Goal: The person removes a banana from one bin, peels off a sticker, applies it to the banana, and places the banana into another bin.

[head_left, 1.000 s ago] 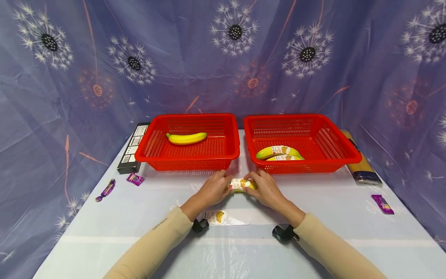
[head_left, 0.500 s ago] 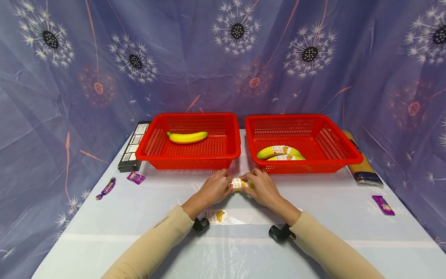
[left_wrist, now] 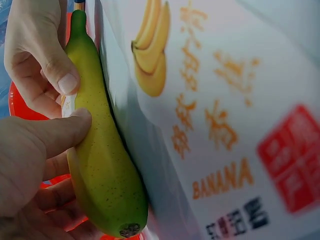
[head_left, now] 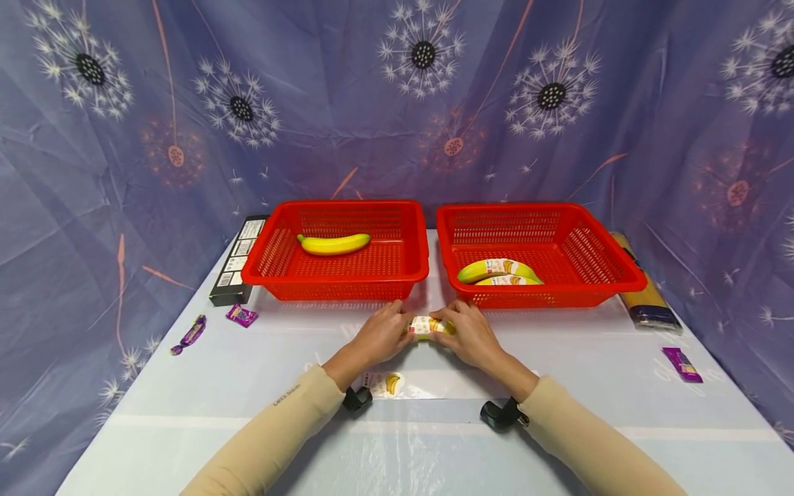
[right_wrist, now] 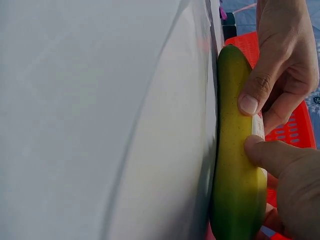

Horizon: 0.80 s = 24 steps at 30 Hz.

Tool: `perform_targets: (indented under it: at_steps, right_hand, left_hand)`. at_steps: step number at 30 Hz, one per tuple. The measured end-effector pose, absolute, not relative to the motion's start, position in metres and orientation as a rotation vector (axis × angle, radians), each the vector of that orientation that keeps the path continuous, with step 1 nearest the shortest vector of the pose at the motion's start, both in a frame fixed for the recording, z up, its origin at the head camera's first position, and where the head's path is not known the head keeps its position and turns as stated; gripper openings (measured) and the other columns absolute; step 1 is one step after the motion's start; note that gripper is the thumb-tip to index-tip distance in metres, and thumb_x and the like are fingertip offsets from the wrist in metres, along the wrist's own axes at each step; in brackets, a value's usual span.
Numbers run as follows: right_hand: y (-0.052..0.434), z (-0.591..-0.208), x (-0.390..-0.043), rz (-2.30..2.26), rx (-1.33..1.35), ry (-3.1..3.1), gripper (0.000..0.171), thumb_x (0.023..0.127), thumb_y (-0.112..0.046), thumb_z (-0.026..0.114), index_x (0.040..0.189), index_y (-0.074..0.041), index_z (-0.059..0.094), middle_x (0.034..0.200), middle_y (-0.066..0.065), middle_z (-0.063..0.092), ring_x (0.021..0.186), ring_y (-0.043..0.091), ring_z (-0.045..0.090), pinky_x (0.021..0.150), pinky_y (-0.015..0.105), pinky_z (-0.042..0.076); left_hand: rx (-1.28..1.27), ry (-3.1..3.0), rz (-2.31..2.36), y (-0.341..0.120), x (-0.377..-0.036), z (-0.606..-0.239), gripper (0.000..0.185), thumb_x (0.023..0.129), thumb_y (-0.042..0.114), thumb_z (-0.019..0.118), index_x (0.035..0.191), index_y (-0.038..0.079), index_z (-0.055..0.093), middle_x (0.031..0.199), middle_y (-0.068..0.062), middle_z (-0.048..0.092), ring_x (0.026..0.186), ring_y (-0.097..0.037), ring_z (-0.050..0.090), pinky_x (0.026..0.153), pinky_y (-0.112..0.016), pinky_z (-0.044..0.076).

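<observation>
A sticker strip lies on the table, nearer than both hands. The left wrist view shows its print large — orange lettering reading BANANA, a red shape — where the head view gives it small.

Just beyond, the left hand and right hand grip one banana between them, thumbs on the near side and fingers curled behind. From the head, the hands cover its ends and mostly a white label shows; the wrist views bring out the greenish ends.

Two purple sweets lie left of the left hand, another purple sweet well right of the right hand. Past the left hand stands a red basket holding a plain banana, with a black box beside it. Past the right hand, a second basket holds two labelled bananas — its front rim partly hides the nearer — beside a yellow packet. A dandelion-print curtain hangs behind.
</observation>
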State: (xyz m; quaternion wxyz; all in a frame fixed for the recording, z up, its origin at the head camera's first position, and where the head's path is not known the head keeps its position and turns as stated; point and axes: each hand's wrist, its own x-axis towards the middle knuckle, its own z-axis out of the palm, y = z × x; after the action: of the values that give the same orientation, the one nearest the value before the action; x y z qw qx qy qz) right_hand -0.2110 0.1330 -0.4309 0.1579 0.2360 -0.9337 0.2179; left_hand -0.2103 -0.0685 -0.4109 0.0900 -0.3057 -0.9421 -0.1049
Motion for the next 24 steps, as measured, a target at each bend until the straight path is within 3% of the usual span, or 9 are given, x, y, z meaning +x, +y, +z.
perform_targets:
  at_steps: [12,18,24]
  right_hand:
    - [0.1369,-0.4288,-0.2078,0.677,0.618,-2.744,0.039,0.074,-0.03,0.078,0.109,-0.015,0.069,0.093,0.006,0.06,0.082,0.018,0.051,0.072,0.033,0.037]
    - [0.1388,-0.4276,-0.2064,0.668,0.594,-2.782,0.041,0.074,-0.029,0.078,0.108,-0.009,0.068,0.089,0.005,0.057,0.077,0.016,0.049,0.068,0.03,0.036]
    - [0.138,-0.4297,-0.2066,0.666,0.601,-2.788,0.041,0.075,-0.029,0.078,0.108,-0.008,0.066,0.092,0.007,0.058,0.08,0.017,0.05,0.069,0.032,0.038]
  left_hand:
    - [-0.915,-2.806,-0.354,-0.07,-0.2086,-0.4104,0.032,0.085,0.024,0.069,0.112,0.008,0.065,0.099,-0.008,0.057,0.092,-0.022,0.056,0.083,-0.035,0.048]
    - [-0.896,-2.828,-0.357,-0.0694,-0.209,-0.4094,0.027,0.084,0.027,0.069,0.104,0.009,0.065,0.09,-0.005,0.053,0.084,-0.019,0.052,0.078,-0.033,0.046]
    - [-0.873,-2.84,-0.391,-0.0662,-0.2094,-0.4108,0.051,0.081,0.031,0.072,0.127,0.015,0.058,0.093,-0.007,0.055,0.08,-0.019,0.054,0.073,-0.034,0.049]
